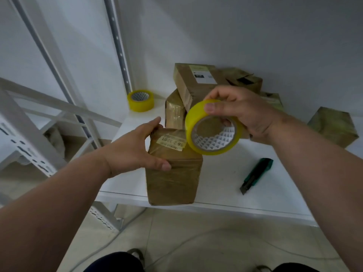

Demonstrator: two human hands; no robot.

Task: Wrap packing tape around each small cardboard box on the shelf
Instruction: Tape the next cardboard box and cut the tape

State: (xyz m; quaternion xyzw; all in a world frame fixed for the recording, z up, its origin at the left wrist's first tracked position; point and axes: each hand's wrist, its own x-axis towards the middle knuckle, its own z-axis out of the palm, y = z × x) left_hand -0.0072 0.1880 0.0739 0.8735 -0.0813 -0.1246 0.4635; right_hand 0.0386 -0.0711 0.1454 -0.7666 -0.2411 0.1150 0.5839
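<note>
- White shelf (225, 173) against a pale wall, metal rack uprights to my left; tiled floor below.
- My left hand (135, 152) grips the nearest cardboard box (174, 179) at its left top edge: fingers curled over the far top, thumb pressed on the near front face. Box stands at the shelf's front lip, its lower corner slightly overhanging.
- My right hand (241, 112) holds the yellow tape roll (213, 127), thumb on the outer rim, fingers through the core. Roll is tilted, its lower left edge touching the box's top right corner, just beside the printed label (171, 143).
- Cannot tell whether a strip of tape is already stuck to the box.
- Behind the roll and my right hand: a heap of boxes (196, 83), partly hidden by both.
- Right of my right forearm, well apart: one separate taped box (334, 127).
- Below the right hand, on the shelf: green utility knife (257, 174), lying free.
- Far left beyond my left hand: second tape roll (140, 100), flat on the shelf.
</note>
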